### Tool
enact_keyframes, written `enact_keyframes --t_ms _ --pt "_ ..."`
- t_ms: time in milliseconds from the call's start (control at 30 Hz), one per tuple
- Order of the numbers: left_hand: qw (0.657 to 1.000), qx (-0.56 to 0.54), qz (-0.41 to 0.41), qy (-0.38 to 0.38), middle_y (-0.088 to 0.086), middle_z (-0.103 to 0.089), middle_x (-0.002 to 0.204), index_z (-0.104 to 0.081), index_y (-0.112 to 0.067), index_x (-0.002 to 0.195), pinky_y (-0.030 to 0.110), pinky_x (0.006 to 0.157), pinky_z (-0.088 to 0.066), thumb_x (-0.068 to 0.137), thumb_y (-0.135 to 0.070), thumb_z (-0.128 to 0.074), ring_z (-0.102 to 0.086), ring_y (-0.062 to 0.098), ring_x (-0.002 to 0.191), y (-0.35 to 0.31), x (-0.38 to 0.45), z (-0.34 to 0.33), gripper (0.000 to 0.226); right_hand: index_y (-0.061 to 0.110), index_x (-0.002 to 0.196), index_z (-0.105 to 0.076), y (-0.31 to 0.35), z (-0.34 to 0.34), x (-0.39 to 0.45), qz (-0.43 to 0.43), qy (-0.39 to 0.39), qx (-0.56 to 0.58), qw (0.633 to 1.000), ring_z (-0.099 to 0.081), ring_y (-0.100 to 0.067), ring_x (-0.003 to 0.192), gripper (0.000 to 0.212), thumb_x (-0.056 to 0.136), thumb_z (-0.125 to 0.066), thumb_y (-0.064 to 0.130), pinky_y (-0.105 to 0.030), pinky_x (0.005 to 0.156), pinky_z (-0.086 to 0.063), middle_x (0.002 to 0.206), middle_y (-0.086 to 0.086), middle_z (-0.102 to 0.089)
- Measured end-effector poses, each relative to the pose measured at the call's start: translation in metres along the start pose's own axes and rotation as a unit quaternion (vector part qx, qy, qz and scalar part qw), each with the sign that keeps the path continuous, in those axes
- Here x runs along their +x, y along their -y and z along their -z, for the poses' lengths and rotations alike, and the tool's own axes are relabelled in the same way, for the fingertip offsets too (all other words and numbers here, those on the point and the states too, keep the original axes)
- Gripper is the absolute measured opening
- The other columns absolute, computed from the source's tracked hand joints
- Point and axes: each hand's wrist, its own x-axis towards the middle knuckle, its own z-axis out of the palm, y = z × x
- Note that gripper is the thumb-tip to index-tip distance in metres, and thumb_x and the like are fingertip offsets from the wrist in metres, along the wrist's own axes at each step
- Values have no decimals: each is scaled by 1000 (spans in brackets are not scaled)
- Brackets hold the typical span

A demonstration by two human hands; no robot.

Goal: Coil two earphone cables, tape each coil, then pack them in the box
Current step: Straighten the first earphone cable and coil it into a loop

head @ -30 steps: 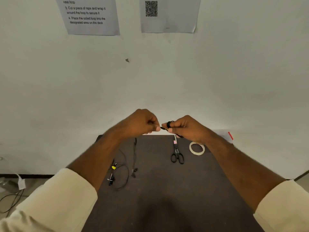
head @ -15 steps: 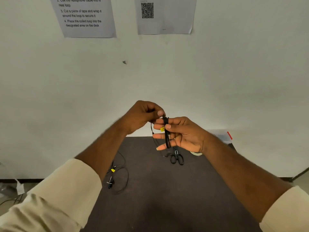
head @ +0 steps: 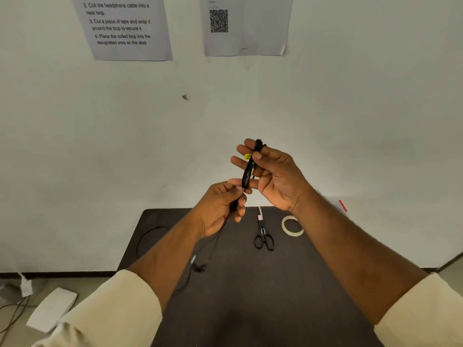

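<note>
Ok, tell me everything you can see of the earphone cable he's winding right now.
The earphone cable is thin, black and rubbery-looking, with a small yellow tag near the top. Several turns form a narrow upright coil around the spread fingers of the right hand, thumb pressing on it. The left hand pinches the strand just below; the loose tail hangs to the dark table, ending in a black earbud.

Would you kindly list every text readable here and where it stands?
Left wall sheet: "2. Coil the headphone cable into a neat loop"
"3. Cut a piece of tape and wrap it around the loop to secure it"
"4. Place the coiled loop into the designated area on the desk"
Right sheet: QR code; print unreadable.
</note>
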Motion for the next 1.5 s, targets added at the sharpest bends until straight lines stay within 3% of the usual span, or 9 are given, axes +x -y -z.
enact_keyframes --t_ms 167,333,533,600,667,967,1167,1333,1500 --pt "996 80 28 -9 4 -54 62 -71 -12 98 23 40 -38 98 -33 -51 -47 15 46 3 -4 1 29 19 107 -72 -3 8 8 59 -62 -39 996 -65 -24 113 25 84 -62 11 -53 94 -48 114 -2 -72" --pt "969 242 40 -36 -1 -51 53 -75 -18 89 23 41 -39 95 -33 -59 -47 14 44 -4 -10 8 22 16 100 -73 -7 22 7 81 -46 -248 964 -64 -15 114 28 91 -58 -4 -29 99 -48 110 6 -72" --pt "857 514 -8 -18 -8 -60 60 -71 -25 78 17 51 -44 86 -29 -69 -53 1 45 -47 -6 25 9 30 72 -76 -18 40 -7 -47 12 -501 864 -72 -20 87 28 89 -66 10 -42 78 -56 82 12 -74" --pt "824 565 -32 4 -14 -59 64 -71 -26 82 16 56 -41 87 -28 -69 -56 -6 55 -62 -2 26 6 37 69 -75 -21 37 -11 -61 18 -497 866 -67 -11 68 32 89 -67 13 -30 69 -49 70 13 -70" --pt "810 583 -59 23 -17 -63 73 -73 -23 84 17 64 -41 87 -24 -68 -59 -5 69 -74 2 23 5 30 86 -78 -24 32 -15 -77 12 -435 897 -71 -17 94 24 89 -67 9 -36 86 -51 94 4 -76" --pt "913 384 -138 11 -13 -72 79 -75 -28 78 20 55 -51 82 -19 -74 -65 4 67 -79 9 21 10 13 113 -72 -20 20 -25 -196 57 -135 970 -63 -36 114 30 83 -67 13 -58 83 -55 123 -13 -67" --pt "993 72 -77 -52 0 -71 72 -76 -17 75 29 62 -54 90 -8 -61 -65 12 67 -33 2 6 23 8 116 -69 -20 5 -29 -181 108 -47 976 -62 -37 113 32 84 -69 13 -59 77 -55 120 -15 -67" --pt "995 -95 5 -9 -1 -61 60 -74 -16 80 24 47 -48 97 -3 -45 -56 10 53 -6 -14 -9 36 7 114 -70 -22 0 -29 -156 99 -37 982 -67 -32 107 39 77 -77 19 -59 77 -56 117 -15 -69" --pt "991 -125 17 -52 -2 -58 60 -63 -10 93 36 71 -50 95 -11 -51 -60 13 63 -3 -21 -19 12 7 113 -70 -25 -1 -28 -137 95 -7 986 -69 -31 102 37 78 -76 16 -55 73 -57 112 -16 -71"
